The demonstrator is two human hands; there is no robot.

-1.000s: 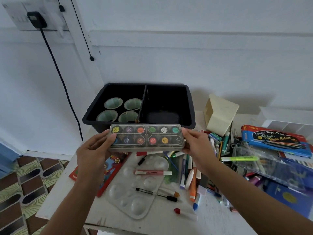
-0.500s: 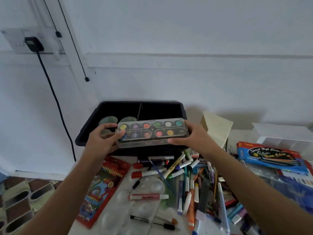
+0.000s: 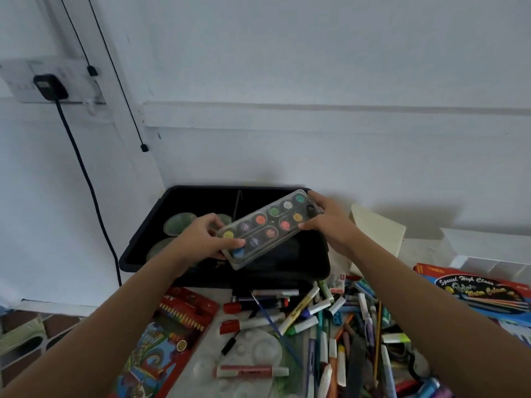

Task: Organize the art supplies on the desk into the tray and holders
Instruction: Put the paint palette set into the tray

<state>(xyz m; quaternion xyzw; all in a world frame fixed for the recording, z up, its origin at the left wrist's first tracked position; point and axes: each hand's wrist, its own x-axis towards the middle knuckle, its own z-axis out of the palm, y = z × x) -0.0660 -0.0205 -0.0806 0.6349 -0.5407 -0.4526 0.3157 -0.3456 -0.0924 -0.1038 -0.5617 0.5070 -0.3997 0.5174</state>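
Both hands hold the clear plastic watercolour case w/ 12 round colour pans (image 3: 270, 228) in the air above the black plastic tray (image 3: 273, 278). It sits on a diagonal: near-left corner towards the person, far-right end near the tray's back-right corner. The left hand (image 3: 201, 239) has its fingers curled round the near-left end, thumb on the lid by the blue pan. The right hand (image 3: 330, 222) pinches the far end, fingers on top & thumb on the long edge.

Step in hand, prob.: set the case down in the right compartment. To do it well, I'd turn it parallel w/ the thin black divider (image 3: 238, 203), keep it level so the lid stays shut, then lower the far end 1st & slide the fingers out last. Whether the case fits flat in there can't be told from here.

Edges & room:
- The left compartment holds pale green cups (image 3: 179, 224), so there's no flat room on that side.
- The right compartment looks dark & free of things, though its floor is partly hidden by the case.
- The wall is close behind the tray, and a cream box (image 3: 376, 228) stands just beside its right rim, so come in from above, not the side.
- In front lies the heap of markers & pens (image 3: 330, 326), near the front rim. Keep the forearms lifted over it.
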